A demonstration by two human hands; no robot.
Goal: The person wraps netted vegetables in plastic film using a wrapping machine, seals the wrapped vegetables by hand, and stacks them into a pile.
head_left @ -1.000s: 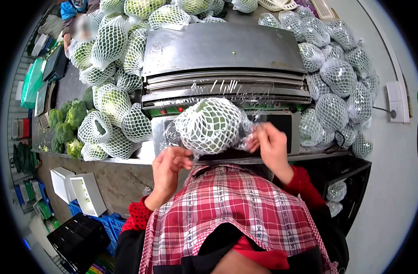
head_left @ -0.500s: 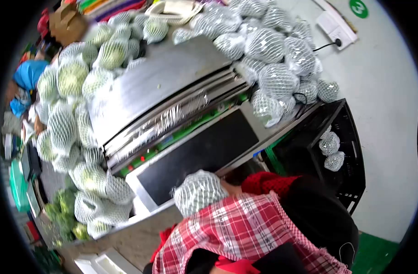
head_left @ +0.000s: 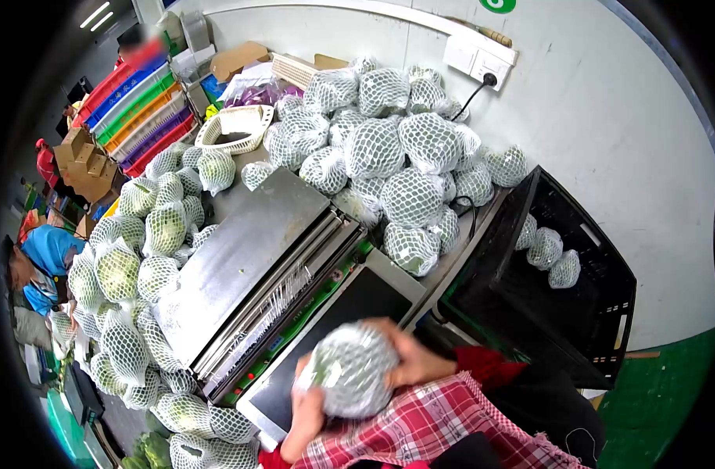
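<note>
A round vegetable in white foam netting and clear film (head_left: 351, 370) is held between both hands, above the front of the wrapping machine (head_left: 248, 266). My left hand (head_left: 304, 410) grips its left side, fingers closed against it. On its upper right side my right hand (head_left: 408, 356) is wrapped round it. Motion blurs the vegetable somewhat. Beneath it lies the machine's dark plate (head_left: 326, 336). Netted vegetables without visible film (head_left: 116, 270) are heaped left of the machine, and a pile of film-wrapped ones (head_left: 412, 197) stands behind it to the right.
A black crate (head_left: 600, 313) at the right contains several wrapped vegetables. White baskets (head_left: 236, 125) and stacked coloured crates (head_left: 134, 105) stand at the back. A person in blue (head_left: 51, 254) is at the far left. A cable runs from the wall socket (head_left: 478, 62).
The view has turned to the right. The vegetable has been lifted off the machine's front, its film now close around it, and both hands have closed on it.
</note>
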